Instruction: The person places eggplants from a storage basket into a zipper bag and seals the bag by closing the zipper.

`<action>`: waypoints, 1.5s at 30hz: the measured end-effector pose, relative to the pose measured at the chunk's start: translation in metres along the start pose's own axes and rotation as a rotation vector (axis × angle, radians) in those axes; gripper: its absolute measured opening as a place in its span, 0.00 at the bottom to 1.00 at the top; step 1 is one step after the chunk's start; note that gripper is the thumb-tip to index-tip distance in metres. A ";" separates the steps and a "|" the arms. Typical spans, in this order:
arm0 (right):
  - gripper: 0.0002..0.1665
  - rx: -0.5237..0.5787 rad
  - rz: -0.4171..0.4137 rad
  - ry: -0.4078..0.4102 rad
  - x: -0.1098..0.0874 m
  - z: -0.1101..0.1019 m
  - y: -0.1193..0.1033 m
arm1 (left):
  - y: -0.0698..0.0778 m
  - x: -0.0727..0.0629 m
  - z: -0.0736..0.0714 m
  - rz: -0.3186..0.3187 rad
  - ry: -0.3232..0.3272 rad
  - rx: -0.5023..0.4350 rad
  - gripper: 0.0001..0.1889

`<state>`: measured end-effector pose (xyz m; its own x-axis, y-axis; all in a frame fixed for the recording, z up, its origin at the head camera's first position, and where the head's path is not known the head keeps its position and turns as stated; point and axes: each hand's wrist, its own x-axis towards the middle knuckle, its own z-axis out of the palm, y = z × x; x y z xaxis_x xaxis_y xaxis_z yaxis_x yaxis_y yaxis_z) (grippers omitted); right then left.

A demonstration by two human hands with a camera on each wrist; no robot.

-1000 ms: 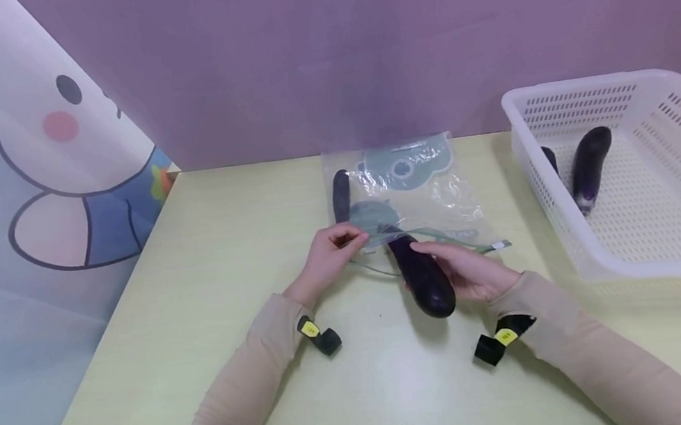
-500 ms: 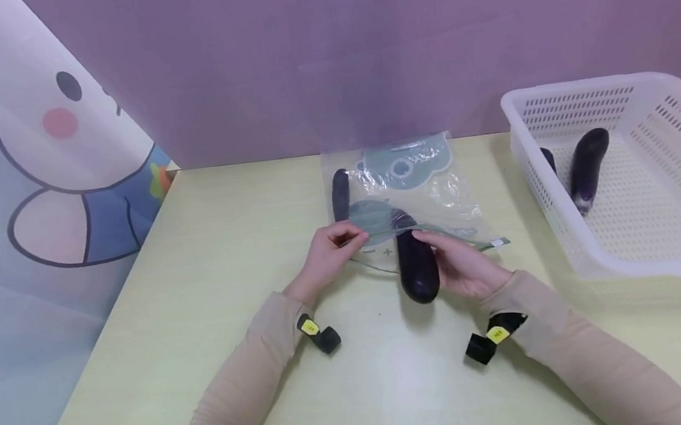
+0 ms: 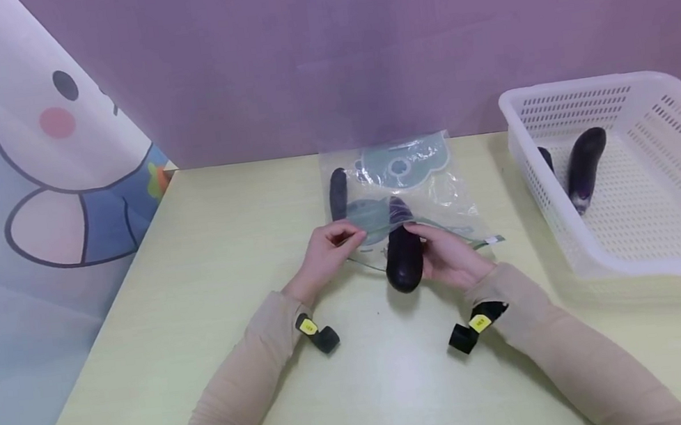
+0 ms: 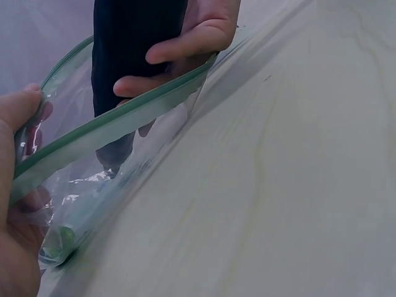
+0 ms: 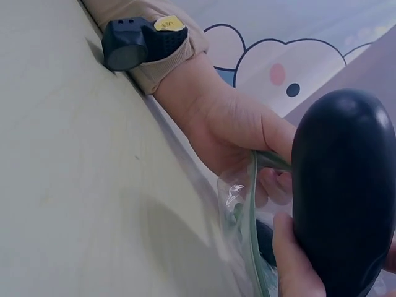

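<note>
A clear zip bag (image 3: 433,191) with a green-edged mouth lies flat at the back of the table. My left hand (image 3: 329,252) pinches the left end of its mouth and holds it apart, as the left wrist view shows. My right hand (image 3: 449,253) grips a dark purple eggplant (image 3: 404,258) by its side. The narrow end of that eggplant is inside the bag mouth, and its rounded end points toward me. Another eggplant (image 3: 338,195) lies inside the bag along its left side.
A white plastic basket (image 3: 656,268) with slotted walls stands at the right. In it lies an eggplant (image 3: 587,167), with part of another (image 3: 545,159) behind the basket's left wall. A purple backdrop (image 3: 322,53) rises behind the table.
My right hand has moved left and away from me, carrying the eggplant further into the bag mouth and turning it straighter. My left hand has kept its place on the bag.
</note>
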<state>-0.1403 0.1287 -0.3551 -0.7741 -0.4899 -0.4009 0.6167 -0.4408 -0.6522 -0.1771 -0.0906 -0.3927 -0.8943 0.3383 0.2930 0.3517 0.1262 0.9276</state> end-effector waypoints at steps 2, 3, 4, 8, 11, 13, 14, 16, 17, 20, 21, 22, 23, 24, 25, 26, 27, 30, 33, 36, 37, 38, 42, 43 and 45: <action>0.12 0.004 -0.005 -0.004 0.003 0.001 0.000 | 0.001 0.000 0.000 0.009 0.004 -0.006 0.05; 0.12 0.005 -0.008 -0.007 0.004 0.002 0.000 | 0.002 0.001 0.000 0.013 0.006 -0.011 0.05; 0.11 0.010 -0.011 -0.006 0.006 0.003 0.000 | 0.002 0.001 0.000 0.017 0.009 -0.015 0.05; 0.09 0.021 -0.036 0.020 0.014 0.007 0.000 | 0.004 0.001 0.000 0.033 0.015 -0.027 0.05; 0.08 0.020 -0.048 0.042 0.021 0.011 -0.002 | 0.005 0.002 -0.001 0.044 0.018 -0.030 0.04; 0.09 0.029 -0.046 0.054 0.026 0.012 -0.002 | 0.004 0.003 -0.001 0.051 0.016 -0.030 0.04; 0.09 0.042 -0.043 0.058 0.028 0.012 -0.003 | 0.003 0.004 -0.001 0.054 0.014 -0.029 0.04; 0.10 0.065 -0.039 0.065 0.031 0.012 -0.003 | 0.003 0.004 -0.001 0.061 0.010 -0.027 0.04; 0.10 0.074 -0.038 0.071 0.033 0.012 -0.003 | 0.002 0.005 -0.001 0.065 0.009 -0.027 0.04; 0.11 0.107 -0.045 0.069 0.035 0.012 -0.002 | 0.002 0.006 0.000 0.075 0.009 -0.027 0.04; 0.12 0.115 -0.047 0.067 0.036 0.012 -0.002 | 0.002 0.006 0.000 0.078 0.010 -0.028 0.04; 0.13 0.116 -0.049 0.062 0.038 0.012 -0.002 | 0.003 0.006 0.000 0.082 0.011 -0.029 0.04; 0.15 0.122 -0.051 0.060 0.039 0.012 -0.002 | 0.003 0.006 0.000 0.083 0.012 -0.031 0.04; 0.17 0.118 -0.055 0.059 0.040 0.012 -0.002 | 0.003 0.005 0.000 0.084 0.012 -0.031 0.04; 0.20 0.114 -0.055 0.060 0.042 0.013 -0.002 | 0.002 0.005 -0.001 0.082 0.013 -0.032 0.04; 0.24 0.116 -0.053 0.064 0.044 0.014 -0.002 | 0.002 0.004 -0.001 0.079 0.016 -0.029 0.04; 0.27 0.119 -0.050 0.069 0.046 0.015 -0.001 | 0.001 0.003 -0.002 0.075 0.020 -0.026 0.04; 0.33 0.140 -0.032 0.092 0.054 0.018 0.001 | -0.001 -0.001 -0.004 0.069 0.033 -0.018 0.04; 0.33 0.176 -0.015 0.097 0.060 0.019 0.002 | -0.003 -0.005 -0.005 0.087 0.044 -0.009 0.04; 0.33 0.189 -0.023 0.082 0.061 0.017 0.001 | -0.003 -0.004 -0.004 0.101 0.043 -0.007 0.04; 0.33 0.193 -0.029 0.068 0.061 0.016 0.000 | -0.003 -0.003 -0.003 0.102 0.043 -0.006 0.04; 0.34 0.193 -0.034 0.058 0.060 0.016 -0.001 | -0.003 -0.002 -0.003 0.102 0.042 -0.006 0.04; 0.33 0.182 -0.033 0.036 0.057 0.016 -0.005 | -0.002 0.000 -0.001 0.097 0.044 -0.016 0.04; 0.33 0.179 -0.029 0.042 0.057 0.016 -0.006 | -0.001 0.000 -0.001 0.097 0.045 -0.019 0.04; 0.31 0.150 -0.033 0.047 0.055 0.016 -0.008 | -0.001 0.001 0.000 0.099 0.048 -0.027 0.04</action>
<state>-0.1854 0.0929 -0.3615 -0.7981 -0.4387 -0.4130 0.6024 -0.5652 -0.5636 -0.1785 -0.0907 -0.3932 -0.8681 0.3027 0.3934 0.4317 0.0691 0.8994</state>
